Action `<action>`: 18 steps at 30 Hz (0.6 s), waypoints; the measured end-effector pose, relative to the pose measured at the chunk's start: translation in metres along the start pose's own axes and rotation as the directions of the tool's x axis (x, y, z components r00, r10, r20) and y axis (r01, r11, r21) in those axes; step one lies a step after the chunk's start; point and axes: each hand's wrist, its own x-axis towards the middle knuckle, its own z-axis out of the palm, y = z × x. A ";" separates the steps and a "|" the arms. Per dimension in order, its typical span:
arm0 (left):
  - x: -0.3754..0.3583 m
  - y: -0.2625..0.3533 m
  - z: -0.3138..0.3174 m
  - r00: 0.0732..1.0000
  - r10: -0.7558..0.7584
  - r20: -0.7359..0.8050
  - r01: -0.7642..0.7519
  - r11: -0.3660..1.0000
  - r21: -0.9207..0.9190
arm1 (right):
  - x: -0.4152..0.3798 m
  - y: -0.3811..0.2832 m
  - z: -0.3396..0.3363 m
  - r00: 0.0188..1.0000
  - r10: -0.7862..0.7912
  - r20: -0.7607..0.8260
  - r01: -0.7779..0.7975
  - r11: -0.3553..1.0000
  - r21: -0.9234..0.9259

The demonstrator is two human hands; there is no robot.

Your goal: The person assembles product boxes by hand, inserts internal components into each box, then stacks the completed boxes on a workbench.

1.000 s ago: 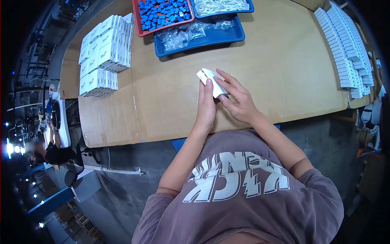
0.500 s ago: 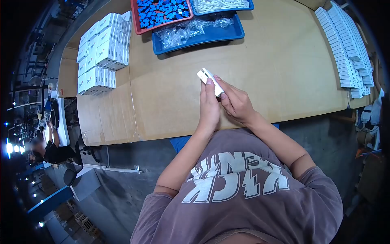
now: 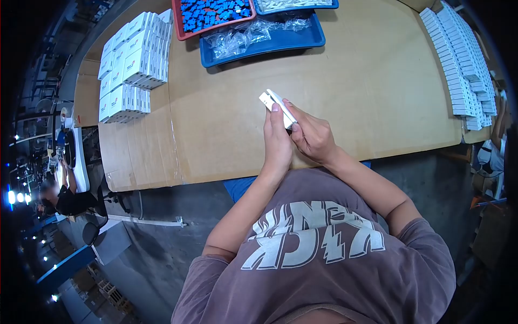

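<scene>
Both hands hold one small white box (image 3: 276,105) just above the cardboard-covered table (image 3: 356,92), near its front edge. My left hand (image 3: 277,141) grips the box from the left, thumb up along its side. My right hand (image 3: 311,137) clasps its lower right end with curled fingers. An open flap shows at the box's upper left end.
Stacks of white boxes (image 3: 129,65) stand at the back left. A long row of flat white boxes (image 3: 458,59) runs along the right edge. At the back are a red tray of blue parts (image 3: 213,13) and a blue tray with clear bags (image 3: 259,35). Another person (image 3: 65,194) sits far left.
My right hand's fingers, spread a second ago, have curled tight around the box's lower end. The view has shifted slightly, and both hands stay in place on the box.
</scene>
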 end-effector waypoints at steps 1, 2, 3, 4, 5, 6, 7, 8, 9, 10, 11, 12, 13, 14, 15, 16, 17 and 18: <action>0.000 -0.002 0.001 1.000 0.014 -0.022 -0.014 1.000 0.004 | 0.000 0.000 0.001 1.000 -0.002 0.004 0.002 1.000 0.000; 0.000 -0.003 0.001 0.999 0.028 -0.043 -0.028 1.000 0.008 | -0.001 0.000 0.002 1.000 -0.006 0.004 0.006 1.000 0.001; 0.000 -0.004 0.001 0.999 0.028 -0.045 -0.028 1.000 0.000 | -0.002 0.001 0.003 1.000 -0.010 0.004 0.010 1.000 0.002; 0.000 -0.004 0.000 0.999 0.026 -0.046 -0.026 1.000 -0.008 | -0.003 0.001 0.003 1.000 -0.012 0.004 0.012 1.000 0.002; -0.001 -0.004 0.000 0.999 0.025 -0.048 -0.026 1.000 -0.015 | -0.004 0.001 0.003 1.000 -0.017 0.005 0.017 1.000 0.003; -0.001 -0.004 0.001 0.998 0.020 -0.052 -0.021 1.000 -0.022 | -0.003 0.001 0.003 1.000 -0.024 0.005 0.024 1.000 0.003; -0.002 -0.003 0.001 0.998 0.014 -0.057 -0.016 0.999 -0.029 | -0.003 0.001 0.003 1.000 -0.031 0.004 0.031 1.000 0.003; -0.002 -0.003 0.001 0.998 0.009 -0.061 -0.011 0.999 -0.035 | -0.004 0.000 0.003 0.999 -0.031 0.007 0.031 1.000 0.005; -0.003 -0.003 0.001 0.998 0.011 -0.066 -0.013 1.000 -0.027 | -0.004 0.000 0.003 0.999 -0.032 0.008 0.032 0.999 0.006; -0.003 -0.003 0.001 0.997 0.014 -0.069 -0.015 1.000 -0.019 | -0.004 0.000 0.002 0.999 -0.033 0.008 0.033 0.999 0.006; -0.004 -0.003 0.001 0.997 0.015 -0.073 -0.016 1.000 -0.010 | -0.004 0.000 0.003 0.999 -0.041 0.002 0.041 0.999 0.009; -0.005 -0.002 0.001 0.997 0.012 -0.079 -0.014 1.000 -0.017 | -0.005 0.000 0.003 0.999 -0.048 -0.006 0.048 0.999 0.010; -0.006 -0.002 0.001 0.996 0.010 -0.084 -0.012 1.000 -0.024 | -0.005 0.000 0.004 0.998 -0.054 -0.013 0.054 0.998 0.011; -0.006 -0.002 0.002 0.996 0.007 -0.087 -0.010 0.999 -0.031 | -0.005 0.001 0.004 0.998 -0.057 -0.017 0.057 0.998 0.007; -0.008 -0.001 0.002 0.997 -0.008 -0.082 0.005 1.000 -0.030 | -0.006 0.000 0.004 0.998 -0.059 -0.019 0.059 0.998 0.004; -0.010 0.001 0.003 0.997 -0.022 -0.079 0.020 0.999 -0.029 | -0.007 0.000 0.004 0.998 -0.062 -0.021 0.062 0.998 0.002; -0.011 0.002 0.003 0.996 -0.036 -0.076 0.034 0.999 -0.029 | -0.008 0.000 0.004 0.998 -0.055 -0.024 0.055 0.998 0.006; -0.012 0.002 0.003 0.997 -0.031 -0.075 0.028 0.999 -0.030 | -0.009 0.000 0.003 0.999 -0.047 -0.027 0.047 0.999 0.010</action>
